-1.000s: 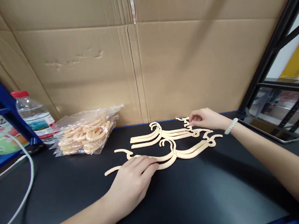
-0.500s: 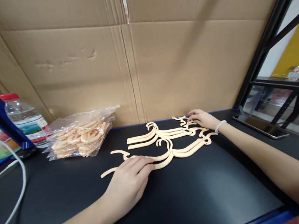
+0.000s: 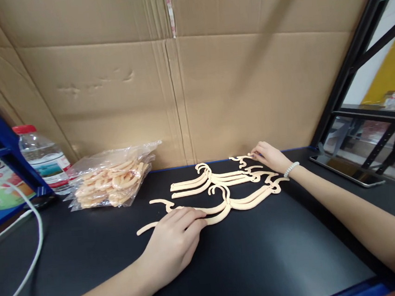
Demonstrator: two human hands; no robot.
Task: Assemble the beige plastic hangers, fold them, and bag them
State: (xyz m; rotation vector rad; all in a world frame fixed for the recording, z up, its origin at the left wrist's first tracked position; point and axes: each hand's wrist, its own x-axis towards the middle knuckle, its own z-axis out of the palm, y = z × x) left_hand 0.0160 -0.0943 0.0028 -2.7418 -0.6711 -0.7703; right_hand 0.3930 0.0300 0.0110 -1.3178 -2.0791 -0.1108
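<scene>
Cream-coloured plastic clothes hangers lie flat on the black table [image 3: 264,258]. My left hand [image 3: 176,238] is closed over the left arm of the front hanger [image 3: 250,203], its fingers curled down on it; their undersides are hidden. The back hanger [image 3: 189,184] lies just behind, its hook curling to the left. At the back right, my right hand [image 3: 270,156], a beaded bracelet on its wrist, pinches the end of a thin curved hanger piece [image 3: 237,158]. More curved pieces [image 3: 255,167] lie below those fingers, against the hangers' right ends.
A clear bag [image 3: 113,179] full of similar cream pieces stands at left. Behind it are a red-capped water bottle [image 3: 46,158] and a blue rack. A white cable [image 3: 39,242] curves along the left. Cardboard [image 3: 248,92] walls the back; a tablet [image 3: 346,171] lies at right.
My right fingers have drawn together on the thin curved piece and lifted slightly off the others. My left hand stays on the front hanger. The whole view has shifted slightly.
</scene>
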